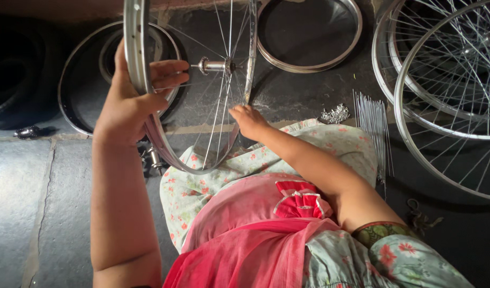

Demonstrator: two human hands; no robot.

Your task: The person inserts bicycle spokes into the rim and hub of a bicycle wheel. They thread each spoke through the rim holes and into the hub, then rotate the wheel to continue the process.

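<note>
The wheel stands upright on edge, its lower rim resting on the person's floral-clothed lap. Thin spokes run from the rim to the hub, which sits at centre with its axle pointing sideways. The left hand grips the near side of the rim, palm wrapped around the metal, fingers curled through toward the hub. The right hand is at the lower spokes, fingertips closed on or against a spoke near the far side of the rim; the exact pinch cannot be told.

A bundle of loose spokes lies on the dark floor to the right, beside a small pile of nipples. A bare rim lies flat behind the wheel. Two spoked wheels lie overlapped at far right. Another rim lies behind the left hand.
</note>
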